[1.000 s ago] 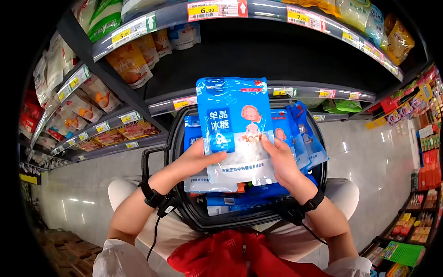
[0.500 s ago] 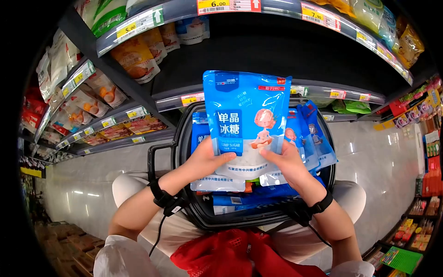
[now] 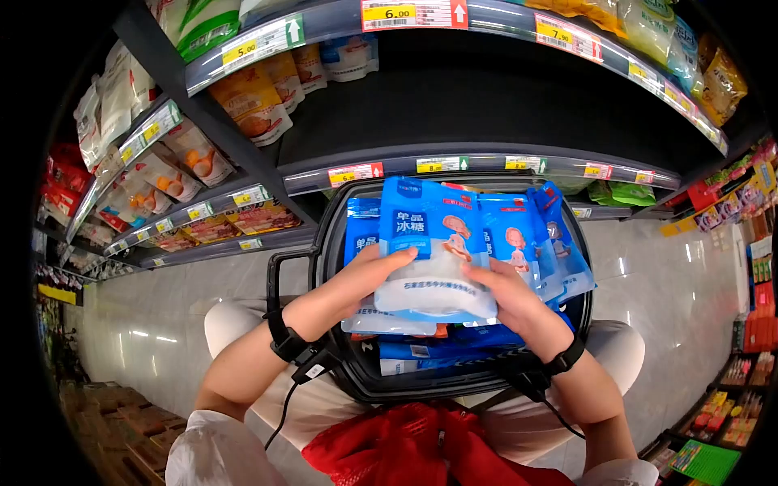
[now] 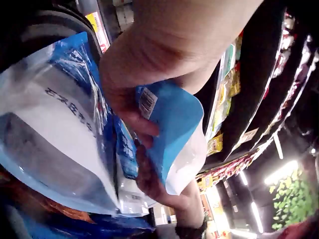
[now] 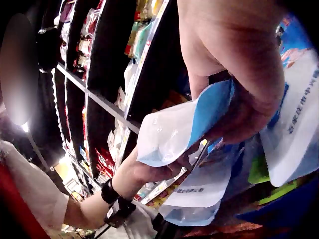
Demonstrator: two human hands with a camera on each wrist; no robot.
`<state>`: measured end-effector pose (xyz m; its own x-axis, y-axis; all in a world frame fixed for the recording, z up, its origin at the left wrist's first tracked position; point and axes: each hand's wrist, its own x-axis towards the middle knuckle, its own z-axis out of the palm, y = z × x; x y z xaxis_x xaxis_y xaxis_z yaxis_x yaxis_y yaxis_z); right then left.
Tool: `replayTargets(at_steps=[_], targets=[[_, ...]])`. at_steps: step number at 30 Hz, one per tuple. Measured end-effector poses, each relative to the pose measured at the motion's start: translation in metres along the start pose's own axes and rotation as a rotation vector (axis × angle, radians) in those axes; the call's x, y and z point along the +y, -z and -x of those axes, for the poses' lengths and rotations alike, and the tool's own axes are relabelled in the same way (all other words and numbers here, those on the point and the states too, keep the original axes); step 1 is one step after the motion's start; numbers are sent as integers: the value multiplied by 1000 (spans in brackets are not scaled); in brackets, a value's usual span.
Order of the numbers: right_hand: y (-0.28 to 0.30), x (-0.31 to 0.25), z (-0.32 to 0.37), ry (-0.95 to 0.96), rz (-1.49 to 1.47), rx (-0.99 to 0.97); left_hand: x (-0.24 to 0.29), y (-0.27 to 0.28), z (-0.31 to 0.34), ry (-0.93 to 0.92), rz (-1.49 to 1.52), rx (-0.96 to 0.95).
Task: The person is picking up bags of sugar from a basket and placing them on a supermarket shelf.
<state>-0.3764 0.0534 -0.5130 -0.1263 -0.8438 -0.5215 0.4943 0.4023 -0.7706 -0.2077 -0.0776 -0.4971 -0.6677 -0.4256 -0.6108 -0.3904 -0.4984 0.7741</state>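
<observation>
A blue and white pouch of lump sugar (image 3: 433, 279) is held by both hands over the black basket (image 3: 344, 385). My left hand (image 3: 365, 279) grips its left side, thumb on the front. On the right edge, my right hand (image 3: 512, 296) pinches it with the thumb in front too. The pouch tilts back, its printed front facing up; its blue back with a barcode label (image 4: 147, 103) shows in the left wrist view. Matching pouches stand in the basket: one at the left (image 3: 361, 231), partly hidden behind the held one, and several at the right (image 3: 566, 247).
The basket stands between the person's knees, its handle (image 3: 271, 279) out to the left. Beyond it rise dark shelves with price tags (image 3: 355, 174). Yellow pouches (image 3: 251, 105) fill the shelf's left end. More goods racks (image 3: 758, 324) line the right side.
Both hands have brought the sugar pouch down toward the basket. It was raised higher with its front turned to the head camera; now its top leans away. Both grips have stayed on it.
</observation>
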Motion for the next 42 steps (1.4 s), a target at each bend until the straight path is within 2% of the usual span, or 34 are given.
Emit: replayTargets(at_steps=[2,7,10,15,19,20,42], targets=[[1,-1,-1,-73,-71,157,3,-1,0,44,42,-63],[4,0,2,-11,-118,115,-1,-1,-5,17,143,-145],[4,2,3,-15,-64,90,-7,-1,-7,75,159,-129],[6,19,-9,-47,-62,71,-14,3,-8,47,49,-129],[-2,20,-13,-76,-61,180,-20,6,-16,-50,-33,-186],[-5,17,-12,-86,-52,217,-16,5,-14,-17,-60,-169],[0,24,-16,-76,-46,218,-18,3,-16,-48,-81,-135]])
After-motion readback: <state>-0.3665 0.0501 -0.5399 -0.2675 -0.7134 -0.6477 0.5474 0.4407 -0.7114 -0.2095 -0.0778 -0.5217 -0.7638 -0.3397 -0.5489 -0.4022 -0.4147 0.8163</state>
